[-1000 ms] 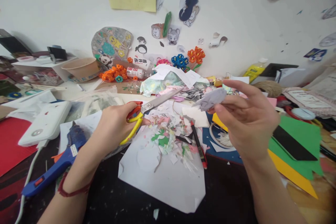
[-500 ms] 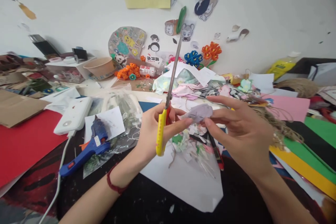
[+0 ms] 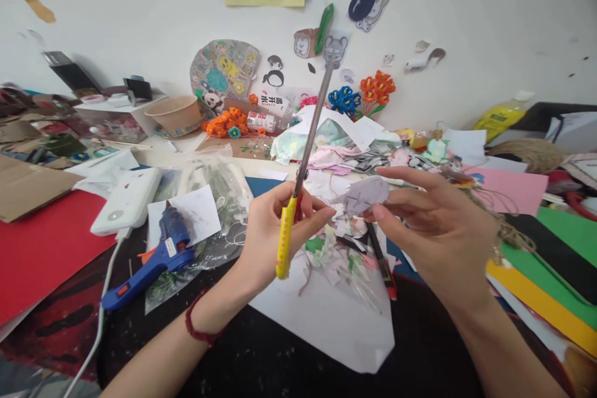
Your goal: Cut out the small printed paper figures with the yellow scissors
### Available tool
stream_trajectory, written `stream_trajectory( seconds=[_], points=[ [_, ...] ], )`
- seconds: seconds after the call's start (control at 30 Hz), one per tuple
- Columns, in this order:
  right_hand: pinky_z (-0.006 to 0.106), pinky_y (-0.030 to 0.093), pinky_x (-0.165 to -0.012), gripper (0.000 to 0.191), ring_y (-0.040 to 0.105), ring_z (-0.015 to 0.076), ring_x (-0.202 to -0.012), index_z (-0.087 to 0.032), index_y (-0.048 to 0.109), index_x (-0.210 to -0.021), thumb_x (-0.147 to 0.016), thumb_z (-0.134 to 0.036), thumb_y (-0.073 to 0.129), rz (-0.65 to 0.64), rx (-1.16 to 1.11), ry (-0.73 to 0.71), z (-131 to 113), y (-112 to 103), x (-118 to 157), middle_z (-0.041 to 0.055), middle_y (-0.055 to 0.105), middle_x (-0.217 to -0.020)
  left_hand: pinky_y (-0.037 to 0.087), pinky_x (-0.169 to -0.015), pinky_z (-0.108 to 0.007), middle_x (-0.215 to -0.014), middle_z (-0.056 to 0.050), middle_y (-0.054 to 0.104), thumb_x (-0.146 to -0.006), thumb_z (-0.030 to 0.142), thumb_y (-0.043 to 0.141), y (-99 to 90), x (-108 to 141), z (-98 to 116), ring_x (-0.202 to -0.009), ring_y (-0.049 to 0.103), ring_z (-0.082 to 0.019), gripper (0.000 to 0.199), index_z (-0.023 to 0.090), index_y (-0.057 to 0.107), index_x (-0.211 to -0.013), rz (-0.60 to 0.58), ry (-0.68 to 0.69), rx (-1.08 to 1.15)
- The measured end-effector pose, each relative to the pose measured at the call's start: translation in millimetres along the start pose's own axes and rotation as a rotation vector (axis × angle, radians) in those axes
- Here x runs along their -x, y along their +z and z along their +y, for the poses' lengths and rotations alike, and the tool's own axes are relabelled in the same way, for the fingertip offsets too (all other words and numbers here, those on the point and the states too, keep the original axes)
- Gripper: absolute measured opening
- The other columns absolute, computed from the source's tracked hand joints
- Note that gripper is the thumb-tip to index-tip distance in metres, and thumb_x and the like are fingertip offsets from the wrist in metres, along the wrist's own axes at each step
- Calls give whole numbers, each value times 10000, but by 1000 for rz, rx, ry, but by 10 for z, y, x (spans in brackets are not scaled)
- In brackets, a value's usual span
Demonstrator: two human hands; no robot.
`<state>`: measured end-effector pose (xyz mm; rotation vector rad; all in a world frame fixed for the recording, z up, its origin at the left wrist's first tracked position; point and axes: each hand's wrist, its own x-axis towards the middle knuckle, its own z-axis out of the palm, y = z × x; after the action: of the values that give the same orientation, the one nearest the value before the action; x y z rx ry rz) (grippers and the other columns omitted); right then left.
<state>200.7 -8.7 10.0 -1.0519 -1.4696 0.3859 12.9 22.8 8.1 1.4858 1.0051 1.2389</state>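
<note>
Head view: my left hand (image 3: pixel 275 230) is closed round one pair of scissors (image 3: pixel 304 165), blades up; its thumb and forefinger reach toward one paper cutout (image 3: pixel 366 194), though whether they touch it I can't quite tell. My right hand (image 3: pixel 433 224) pinches that cutout between thumb and fingertips, above the scraps (image 3: pixel 316 244) on one white sheet (image 3: pixel 345 336) toward the tabletop's (image 3: pixel 261 360) near edge. A slack pinch could drop it among scraps too many to count; a swinging blade could nick it. One glue gun (image 3: pixel 158 261) lies nearer the left edge.
</note>
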Motion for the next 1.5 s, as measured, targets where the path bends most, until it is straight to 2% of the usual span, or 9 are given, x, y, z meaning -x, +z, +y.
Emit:
stream_trajectory(
  seconds=[0.23, 0.37, 0.57, 0.63, 0.7, 0.83, 1.03, 1.43, 1.5],
  points=[
    [268, 640, -567, 396, 717, 152, -608, -294, 725, -1145, -818, -71, 710, 6, -60, 29, 4, -18, -25, -42, 709, -703, 522, -572, -263, -613, 30, 633, -787, 362, 778, -79, -8, -26, -642, 694, -169, 339, 207, 502, -665, 70, 30, -175],
    [276, 641, -551, 382, 727, 162, -607, -281, 724, -1157, -825, -94, 718, 23, -129, 66, 42, -30, -39, -39, 706, -696, 559, -757, -326, -988, -81, 765, -771, 461, 784, -175, -51, -42, -925, 725, -244, 367, 201, 530, -718, 18, 88, -198],
    [278, 650, -606, 385, 745, 158, -665, -278, 717, -1172, -828, -104, 720, 86, -196, 36, 122, -43, -48, -36, 750, -764, 460, -968, -439, -1357, -191, 605, -760, 697, 675, -220, -85, -101, -1192, 592, -347, 693, 174, 533, -1194, -189, 301, -445],
    [294, 655, -624, 377, 751, 167, -679, -267, 712, -1174, -826, -124, 732, 116, -184, 20, 139, -50, -53, -25, 760, -785, 468, -890, -413, -1253, -174, 644, -774, 702, 649, -195, -72, -92, -1092, 620, -323, 715, 170, 510, -1232, -204, 281, -509],
    [321, 665, -650, 370, 757, 180, -692, -266, 708, -1173, -828, -134, 734, 139, -178, 6, 145, -60, -60, -15, 766, -808, 451, -738, -354, -1011, -103, 682, -778, 699, 630, -177, -54, -73, -868, 632, -259, 631, 181, 529, -1125, -181, 226, -581],
    [346, 680, -697, 381, 758, 186, -705, -283, 707, -1169, -831, -108, 717, 180, -173, -34, 126, -81, -74, -18, 757, -800, 301, -569, -286, -656, 37, 495, -803, 659, 582, -221, -52, -52, -569, 448, -150, 461, 223, 442, -844, -98, 209, -693],
    [361, 680, -669, 378, 741, 191, -674, -276, 688, -1174, -835, -111, 720, 199, -113, -73, 62, -80, -69, -12, 720, -767, 286, -563, -272, -660, 44, 461, -808, 629, 612, -317, -94, -76, -569, 422, -149, 443, 230, 418, -816, -166, 242, -822],
    [292, 666, -649, 444, 752, 168, -716, -286, 658, -1196, -803, -112, 765, 145, -79, -40, 39, -54, -39, 28, 769, -1050, 289, -558, -260, -678, 41, 501, -816, 675, 593, -292, -69, -88, -551, 433, -147, 473, 223, 475, -892, -209, 246, -841],
    [300, 668, -650, 442, 753, 172, -704, -289, 653, -1202, -807, -124, 766, 137, -80, -32, 30, -50, -37, 22, 773, -1009, 297, -563, -263, -690, 37, 523, -813, 692, 580, -297, -73, -95, -546, 434, -145, 488, 224, 479, -906, -206, 247, -845]
  ],
)
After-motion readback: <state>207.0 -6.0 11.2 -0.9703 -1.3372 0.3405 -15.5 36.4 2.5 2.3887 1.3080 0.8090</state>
